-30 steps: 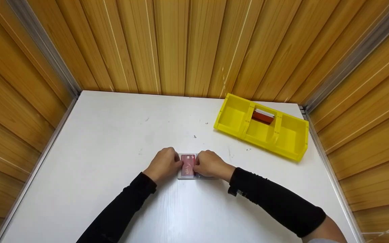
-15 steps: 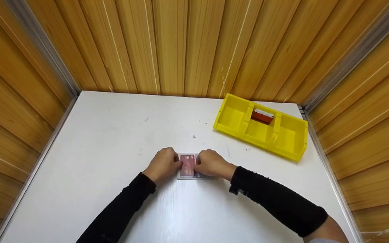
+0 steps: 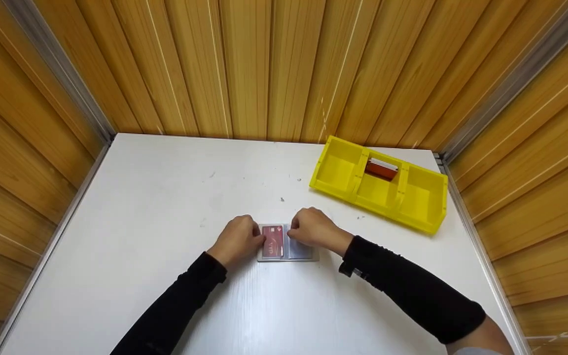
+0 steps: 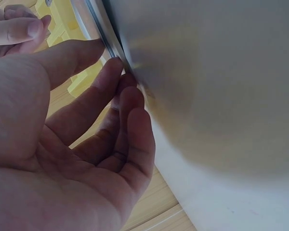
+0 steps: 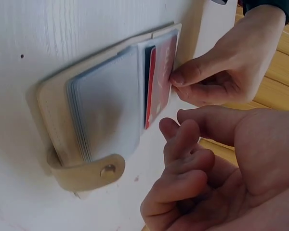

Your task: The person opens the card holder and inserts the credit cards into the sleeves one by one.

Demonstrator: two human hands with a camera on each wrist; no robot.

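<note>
A card holder [image 3: 300,251] with clear sleeves lies spread on the white table. In its left sleeve sits a red card [image 3: 272,242], whose red and dark inner edge [image 5: 150,86] shows beside the fold. My left hand [image 3: 237,240] pinches the holder's left edge between thumb and fingers. Just above the right-hand sleeves hovers my right hand [image 3: 315,228], apart from the card; its fingers are loosely bent and nothing shows between them. The right wrist view shows a stack of sleeves [image 5: 106,103] and a beige strap [image 5: 89,173] with a metal snap.
Toward the back right of the table [image 3: 175,187] stands a yellow bin [image 3: 336,170] of three compartments. Its middle compartment holds a red and white stack of cards [image 3: 381,169]. Wood-patterned walls [image 3: 244,69] rise behind and at both sides.
My right hand has let go of the red card's inner edge and shifted up and to the right, uncovering the right-hand sleeves. The left hand keeps its place on the holder.
</note>
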